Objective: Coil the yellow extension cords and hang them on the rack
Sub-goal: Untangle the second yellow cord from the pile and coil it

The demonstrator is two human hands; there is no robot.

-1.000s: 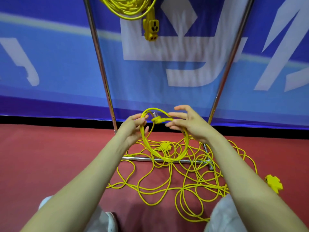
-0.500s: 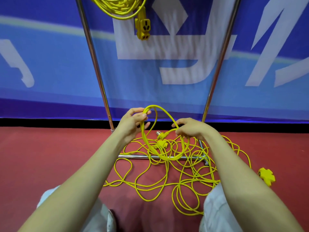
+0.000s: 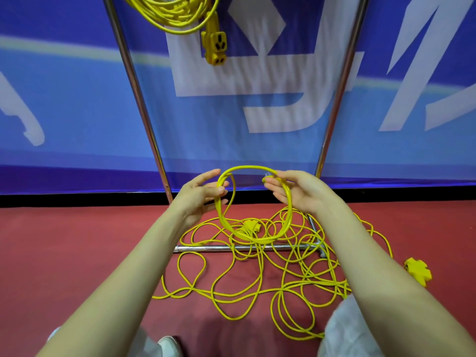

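A loop of yellow extension cord (image 3: pixel 253 235) hangs between my two hands above the floor. My left hand (image 3: pixel 199 195) holds the loop's left side between thumb and fingers. My right hand (image 3: pixel 298 193) grips the loop's right side near its plug end. The rest of this cord lies in a loose tangle (image 3: pixel 257 274) on the red floor below. A yellow multi-outlet socket (image 3: pixel 251 225) lies in the tangle. A coiled yellow cord (image 3: pixel 177 14) with its socket block (image 3: pixel 215 48) hangs on the metal rack (image 3: pixel 140 99) at the top.
The rack's chrome base bar (image 3: pixel 206 248) lies under the tangle, its right upright (image 3: pixel 337 99) rising behind my right hand. Another yellow socket (image 3: pixel 417 271) lies on the floor at the right. A blue banner (image 3: pixel 77 99) stands behind. My knees and a white shoe (image 3: pixel 167 343) are at the bottom.
My right hand rose and carried cord up to the top right, widening the loop. The left hand's fingers loosened a little. The view shifted slightly.
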